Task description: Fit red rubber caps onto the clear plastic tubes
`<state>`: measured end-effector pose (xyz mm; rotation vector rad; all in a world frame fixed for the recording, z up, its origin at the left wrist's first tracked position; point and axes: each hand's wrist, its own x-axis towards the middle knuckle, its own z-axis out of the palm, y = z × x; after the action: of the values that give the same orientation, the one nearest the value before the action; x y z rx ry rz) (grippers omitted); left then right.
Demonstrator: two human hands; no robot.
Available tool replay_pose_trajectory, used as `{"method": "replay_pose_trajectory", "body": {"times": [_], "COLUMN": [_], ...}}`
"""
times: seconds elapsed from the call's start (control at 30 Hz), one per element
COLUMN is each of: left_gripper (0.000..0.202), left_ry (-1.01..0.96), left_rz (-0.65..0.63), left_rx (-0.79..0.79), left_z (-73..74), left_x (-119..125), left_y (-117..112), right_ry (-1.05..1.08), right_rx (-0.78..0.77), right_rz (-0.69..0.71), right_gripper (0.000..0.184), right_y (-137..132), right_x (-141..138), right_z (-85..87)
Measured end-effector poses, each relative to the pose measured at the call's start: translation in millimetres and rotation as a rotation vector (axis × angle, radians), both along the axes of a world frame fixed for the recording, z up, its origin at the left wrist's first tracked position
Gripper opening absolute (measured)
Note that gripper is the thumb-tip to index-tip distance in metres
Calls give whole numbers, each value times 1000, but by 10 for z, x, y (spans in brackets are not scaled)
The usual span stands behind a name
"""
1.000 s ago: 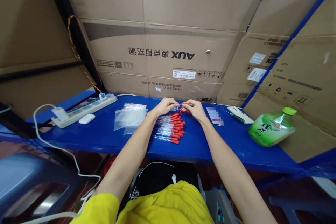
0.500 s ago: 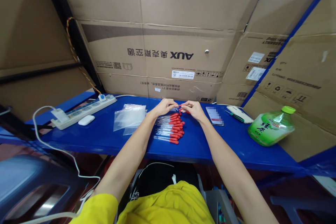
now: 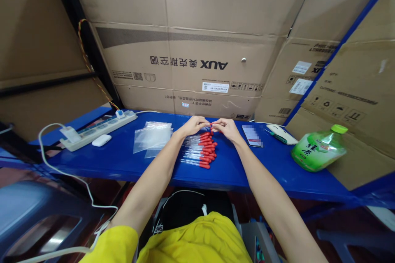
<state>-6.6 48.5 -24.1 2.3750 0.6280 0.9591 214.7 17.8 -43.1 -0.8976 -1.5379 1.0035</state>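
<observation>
Several droppers (image 3: pixel 205 148) lie side by side in a pile on the blue table, with clear thin tubes pointing left and red rubber bulbs on the right. Just behind the pile, my left hand (image 3: pixel 195 125) pinches a dropper near its red end. My right hand (image 3: pixel 226 128) is closed at the red bulb (image 3: pixel 211 125) of the same dropper, fingertips close to those of the left. The fingers hide most of that dropper. Left of my left wrist lies a stack of clear plastic bags (image 3: pixel 152 136).
A phone (image 3: pixel 253 136) lies right of my right hand, then a green-handled screwdriver (image 3: pixel 277 137) by a pale flat object. A green drink bottle (image 3: pixel 319 150) stands at the right. A power strip (image 3: pixel 98 130) and white earbud case (image 3: pixel 101 140) sit left. Cardboard (image 3: pixel 191 41) walls the back.
Both hands stay in nearly the same place. My right fingers have shifted slightly at the red bulb; the pile and bags have not moved.
</observation>
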Motion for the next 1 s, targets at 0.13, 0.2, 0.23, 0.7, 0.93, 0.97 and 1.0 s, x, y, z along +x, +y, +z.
{"method": "replay_pose_trajectory", "body": {"times": [0.13,0.2,0.23,0.7,0.93,0.97,1.0], "left_gripper": [40,39,39,33,31,31,31], "left_ry": [1,8,15,26,35,30,24], "left_rz": [34,50,52,128,216,219,218], "left_rx": [8,22,29,117,221,215,209], "left_z": [-17,-22,-23,-19,-4,-4,-3], "left_x": [10,12,11,49,11,4,0], "left_y": [19,32,38,25,50,48,43], "right_ry": [14,19,16,-14,-27,-23,-16], "right_rx": [-9,-11,-12,23,59,52,47], "right_rz": [-12,-18,-20,-36,-24,-21,-23], "right_gripper": [50,50,50,44,47,48,48], "right_y": [1,-1,-3,1,-5,-6,-7], "right_x": [-17,-19,-17,3,10,10,9], "right_z": [5,8,10,23,45,46,48]}}
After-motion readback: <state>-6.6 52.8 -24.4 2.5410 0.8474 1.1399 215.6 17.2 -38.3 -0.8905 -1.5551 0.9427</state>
